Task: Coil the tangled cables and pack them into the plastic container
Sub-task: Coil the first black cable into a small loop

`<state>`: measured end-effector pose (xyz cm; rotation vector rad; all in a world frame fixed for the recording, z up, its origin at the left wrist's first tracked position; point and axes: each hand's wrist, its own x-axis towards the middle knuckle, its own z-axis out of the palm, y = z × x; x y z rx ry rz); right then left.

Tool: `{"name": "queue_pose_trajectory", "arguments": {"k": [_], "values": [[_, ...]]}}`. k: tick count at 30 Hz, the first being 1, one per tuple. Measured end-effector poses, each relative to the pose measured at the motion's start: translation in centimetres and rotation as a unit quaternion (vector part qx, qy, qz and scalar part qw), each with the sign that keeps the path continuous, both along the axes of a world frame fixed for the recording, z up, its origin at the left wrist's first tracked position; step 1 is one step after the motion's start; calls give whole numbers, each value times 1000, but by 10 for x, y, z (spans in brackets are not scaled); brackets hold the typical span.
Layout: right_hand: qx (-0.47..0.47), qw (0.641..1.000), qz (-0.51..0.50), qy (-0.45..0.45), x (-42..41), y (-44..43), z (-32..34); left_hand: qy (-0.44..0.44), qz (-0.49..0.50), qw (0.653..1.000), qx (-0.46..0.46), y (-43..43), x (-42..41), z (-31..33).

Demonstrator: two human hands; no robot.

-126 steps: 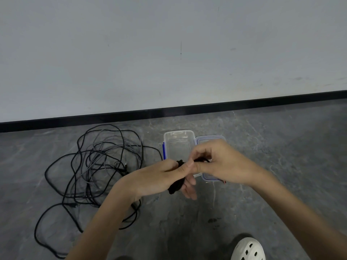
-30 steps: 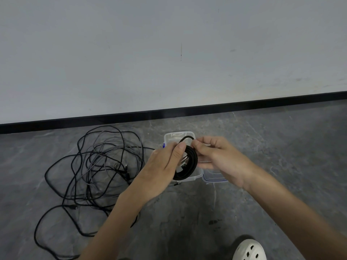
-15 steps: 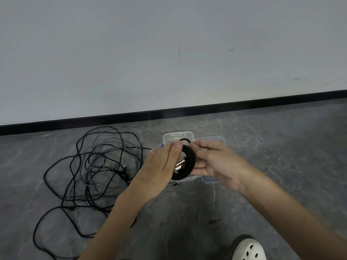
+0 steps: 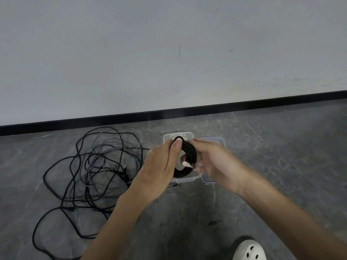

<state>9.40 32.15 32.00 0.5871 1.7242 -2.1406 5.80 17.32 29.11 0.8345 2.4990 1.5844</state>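
We see the left hand (image 4: pixel 159 166) and the right hand (image 4: pixel 216 164) holding together a coiled black cable (image 4: pixel 191 154), in the air just above the clear rectangular plastic container (image 4: pixel 185 134). The left thumb presses on the upper left part of the coil and the other fingers are curled behind it. The right hand grips the right side with bent fingers; it is a little blurred. A silver plug (image 4: pixel 187 164) shows inside the ring. The container stands open on the grey floor (image 4: pixel 262 147), near the wall edge, and its clear lid (image 4: pixel 219 140) lies just beside it. The tangled black and grey cables (image 4: pixel 97 166) lie on the floor at the left. A white perforated shoe (image 4: pixel 248 249) is at the bottom edge.
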Motion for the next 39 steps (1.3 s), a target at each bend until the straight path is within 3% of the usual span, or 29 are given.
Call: {"name": "queue_pose_trajectory", "arguments": {"k": [3,11,16,21,23,26,31,34,39], "values": [[3,998,63,17,3,-2,4,-9,10,1000,-5,-1,-1,-1],[210,963,109,129,8,-8,2,-8,26,1000,-10,-3,-2,0],[427,882,86,181,14,-13,-11,-19,45,998,-44,-5,-7,0],[538,801,91,247,17,-10,-14,-10,72,993,-95,-9,-14,-4],[517,810,93,260,17,-5,-10,-4,82,988,-129,-14,-18,-7],[399,884,31,242,13,5,1,14,79,984,-159,-17,-22,-8],[250,939,-64,226,7,16,6,-53,81,992,-77,-13,-18,3],[178,950,-116,229,3,19,10,-60,67,995,-48,-12,-15,9],[162,937,-135,280,4,23,17,-44,64,996,-34,-12,-14,13]]}}
